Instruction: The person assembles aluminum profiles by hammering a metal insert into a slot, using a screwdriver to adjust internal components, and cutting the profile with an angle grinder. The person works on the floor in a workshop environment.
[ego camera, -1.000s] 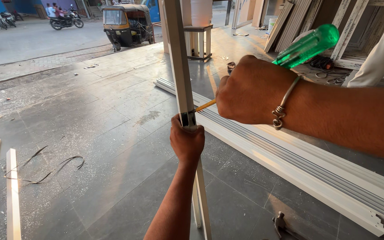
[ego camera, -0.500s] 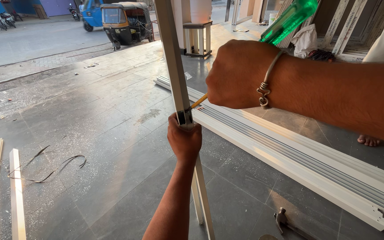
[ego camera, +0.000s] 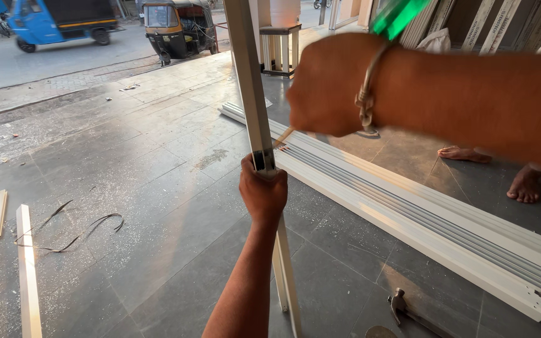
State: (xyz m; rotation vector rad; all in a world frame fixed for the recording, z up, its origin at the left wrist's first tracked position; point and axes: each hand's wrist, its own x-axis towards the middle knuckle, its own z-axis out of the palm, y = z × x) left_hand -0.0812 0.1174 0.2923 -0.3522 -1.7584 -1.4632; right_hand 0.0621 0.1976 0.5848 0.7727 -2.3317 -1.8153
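The left hand is gripping a white upright frame bar, fingers wrapped tight round it approx. mid-height, holding it standing near-vertical w/ a slight tilt, its lower end resting on the grey tiled floor. The right hand is closing in a fist round a screwdriver w/ a green see-thru handle; the handle is sticking out above the wrist and the thin shaft is pointing down-left, its tip touching the bar just above the left hand, at a dark slot. A metal bracelet is hanging on the right wrist. Behind the bar, a stack of long white profiles is lying flat on the floor, running diagonally to the lower right. A hammer is lying on the floor near the bottom edge. Another person's bare feet are standing beyond the profiles. On the left, short white offcuts and dark strips are lying on the floor. Far back, a blue vehicle and a yellow-black three-wheeler are sitting on the street.
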